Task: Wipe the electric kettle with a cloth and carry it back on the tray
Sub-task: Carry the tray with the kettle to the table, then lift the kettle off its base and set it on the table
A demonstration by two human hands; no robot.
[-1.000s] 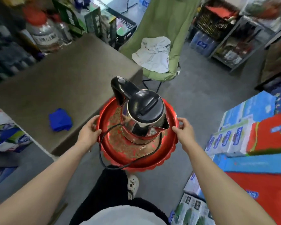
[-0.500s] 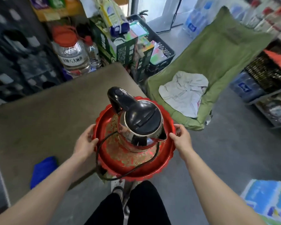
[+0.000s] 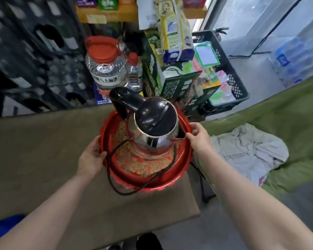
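A steel electric kettle (image 3: 152, 134) with a black lid and handle stands upright on a round red tray (image 3: 181, 170). Its black cord (image 3: 116, 181) loops over the tray's near rim. My left hand (image 3: 91, 158) grips the tray's left rim and my right hand (image 3: 197, 137) grips its right rim. The tray is over the right part of the brown table (image 3: 43, 159); I cannot tell whether it touches the top. A blue cloth (image 3: 5, 226) lies at the table's near left edge, partly hidden by my left forearm.
Behind the table stand a large clear jug with a red lid (image 3: 105, 65), a small bottle (image 3: 134, 73), green cartons (image 3: 177, 82) and a black crate (image 3: 229, 83). A green folding chair (image 3: 278, 123) with a pale rag (image 3: 248, 152) is at the right. Dark crates (image 3: 25, 60) rise at the left.
The tray with the kettle has moved from beside the table's corner to over the table's right part. Both hands keep their hold on the rims. The view has swung left.
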